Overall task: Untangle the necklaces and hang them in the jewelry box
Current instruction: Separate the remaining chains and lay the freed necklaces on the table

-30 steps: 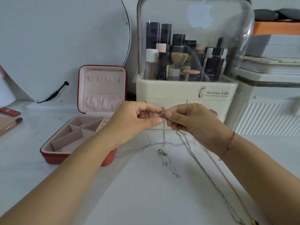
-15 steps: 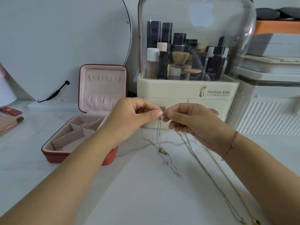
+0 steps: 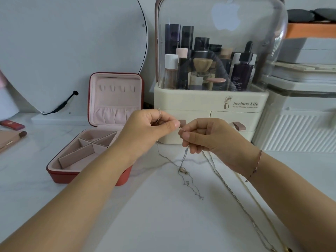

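Head view: left hand and right hand meet fingertip to fingertip, each pinching the fine silver necklace near its top end. The chain drops straight down to a knot on the tabletop; 2 longer chains trail lower right. The jewelry box stands open to the left, nearer the left hand, with hooks in its upright lid.

2 hands, 3 necklaces, 1 jewelry box, 1 mirror
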`<action>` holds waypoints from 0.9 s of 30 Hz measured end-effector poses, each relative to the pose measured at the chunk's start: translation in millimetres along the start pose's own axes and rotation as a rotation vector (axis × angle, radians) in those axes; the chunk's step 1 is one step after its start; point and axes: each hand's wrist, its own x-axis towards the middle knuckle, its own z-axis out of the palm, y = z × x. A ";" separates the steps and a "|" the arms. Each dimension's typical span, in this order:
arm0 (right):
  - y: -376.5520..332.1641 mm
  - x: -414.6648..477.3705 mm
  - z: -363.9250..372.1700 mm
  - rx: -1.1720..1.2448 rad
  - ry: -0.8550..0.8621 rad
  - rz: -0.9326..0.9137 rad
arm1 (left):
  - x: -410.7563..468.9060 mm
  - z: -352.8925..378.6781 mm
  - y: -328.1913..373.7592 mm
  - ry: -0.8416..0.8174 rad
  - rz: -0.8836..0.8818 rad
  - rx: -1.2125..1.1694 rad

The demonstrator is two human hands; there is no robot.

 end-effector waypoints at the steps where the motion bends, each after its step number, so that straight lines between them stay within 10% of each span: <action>1: -0.4 0.0 -0.6 0.000 0.006 -0.006 | -0.1 0.2 0.2 0.008 -0.008 -0.008; 27: -3.5 -0.1 -5.4 -0.067 0.132 -0.037 | -1.8 2.3 0.1 -0.043 0.000 0.011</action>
